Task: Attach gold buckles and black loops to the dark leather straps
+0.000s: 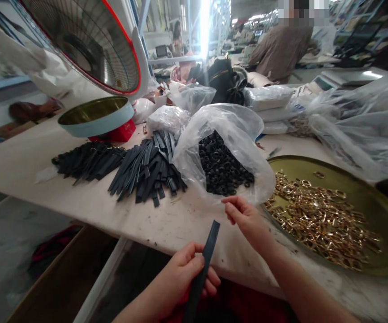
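Note:
My left hand (194, 273) is closed around a dark, flat strap (210, 242), which looks like leather. The strap stands tilted, its upper end rising past my thumb and its lower end running down out of view. Just in front of the open plastic bag (187, 157), my right hand (244, 220) has its fingers loosely bent and a little apart, with nothing visible in them. Inside the bag lies a heap of small black loops (222, 163). My right fingertips are close to the bag's front edge; whether they touch it, I cannot tell.
Piles of dark straps (147, 168) lie left of the bag. A round golden tray (387, 237) at the right holds many gold-coloured metal buckles (321, 220). A fan (93, 45) and a round tin (96, 130) stand at the left. Behind are plastic-wrapped packs (271, 98) and a person (281, 49).

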Action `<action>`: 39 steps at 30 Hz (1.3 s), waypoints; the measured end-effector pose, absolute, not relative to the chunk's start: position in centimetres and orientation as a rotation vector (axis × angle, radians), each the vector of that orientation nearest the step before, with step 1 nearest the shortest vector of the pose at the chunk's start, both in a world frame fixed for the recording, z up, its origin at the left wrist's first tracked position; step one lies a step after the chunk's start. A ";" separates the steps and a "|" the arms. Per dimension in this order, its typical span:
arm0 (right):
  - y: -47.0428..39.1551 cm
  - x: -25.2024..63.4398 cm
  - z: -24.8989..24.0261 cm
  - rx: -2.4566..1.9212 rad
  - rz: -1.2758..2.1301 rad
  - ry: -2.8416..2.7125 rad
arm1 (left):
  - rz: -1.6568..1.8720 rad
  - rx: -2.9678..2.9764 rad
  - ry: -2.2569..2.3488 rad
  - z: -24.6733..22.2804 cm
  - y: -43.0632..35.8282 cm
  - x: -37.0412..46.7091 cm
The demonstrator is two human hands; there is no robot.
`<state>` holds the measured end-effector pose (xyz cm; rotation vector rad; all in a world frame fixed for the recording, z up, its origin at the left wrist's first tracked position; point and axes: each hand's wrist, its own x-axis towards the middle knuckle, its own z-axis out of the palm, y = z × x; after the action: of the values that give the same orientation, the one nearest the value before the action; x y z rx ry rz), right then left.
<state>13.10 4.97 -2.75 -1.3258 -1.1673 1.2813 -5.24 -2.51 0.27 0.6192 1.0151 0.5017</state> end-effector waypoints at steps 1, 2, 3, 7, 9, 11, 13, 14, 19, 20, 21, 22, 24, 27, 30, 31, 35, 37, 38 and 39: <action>5.9 13.7 -2.9 -1.365 1.179 -1.233 | 0.520 0.601 1.007 0.3 -2.5 -5.3; 6.9 14.3 -3.1 -1.411 1.074 -1.313 | 0.538 0.597 1.008 0.4 -2.5 -5.3; 8.0 14.8 -3.2 -1.457 0.973 -1.399 | 0.555 0.600 1.021 0.4 -2.5 -5.4; 11.8 16.7 -3.5 -1.550 0.677 -1.605 | 0.644 0.607 1.138 0.7 -2.2 -5.7; 12.8 17.2 -3.6 -1.574 0.583 -1.631 | 0.684 0.583 1.159 0.6 -1.7 -5.9; 13.1 17.5 -3.6 -1.598 0.509 -1.688 | 0.711 0.556 1.146 0.5 -1.0 -6.2; 13.0 17.3 -3.6 -1.608 0.475 -1.780 | 0.729 0.524 1.128 0.3 -0.2 -6.2; 12.9 17.1 -3.5 -1.613 0.467 -1.833 | 0.736 0.511 1.123 0.2 0.2 -6.2; 12.5 16.3 -3.1 -1.703 0.381 -2.097 | 0.732 0.526 1.116 -0.1 1.6 -5.3; 12.4 16.3 -3.1 -1.730 0.335 -2.157 | 0.734 0.525 1.118 -0.1 1.7 -5.1; 12.4 16.3 -3.1 -1.751 0.290 -2.207 | 0.733 0.516 1.121 0.0 1.7 -4.9; 12.4 16.4 -3.2 -1.768 0.252 -2.243 | 0.731 0.499 1.122 0.1 1.7 -4.7; 12.3 16.6 -3.3 -1.777 0.226 -2.262 | 0.729 0.455 1.101 0.3 1.7 -4.3; 12.1 17.1 -3.5 -1.759 0.245 -2.214 | 0.733 0.413 1.040 0.8 1.2 -3.9; 11.3 17.7 -3.1 -1.757 0.227 -2.111 | 0.742 0.428 1.015 1.4 0.4 -3.8; 10.7 17.8 -2.9 -1.760 0.260 -2.041 | 0.744 0.441 1.009 1.6 0.1 -3.8; 6.7 17.2 -2.3 -1.570 0.961 -1.515 | 0.703 0.535 0.984 1.9 -1.2 -3.6; 4.2 16.3 -2.2 -1.405 1.292 -1.225 | 0.666 0.604 0.965 1.8 -1.7 -3.4; 3.1 15.9 -2.3 -1.339 1.388 -1.105 | 0.647 0.647 0.960 1.7 -1.9 -3.4; 2.1 15.4 -2.3 -1.285 1.456 -0.989 | 0.630 0.697 0.964 1.6 -2.1 -3.3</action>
<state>15.44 2.09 -2.27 -1.2848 -0.9894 1.4561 -3.33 -2.13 1.56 0.6972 0.9641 0.6304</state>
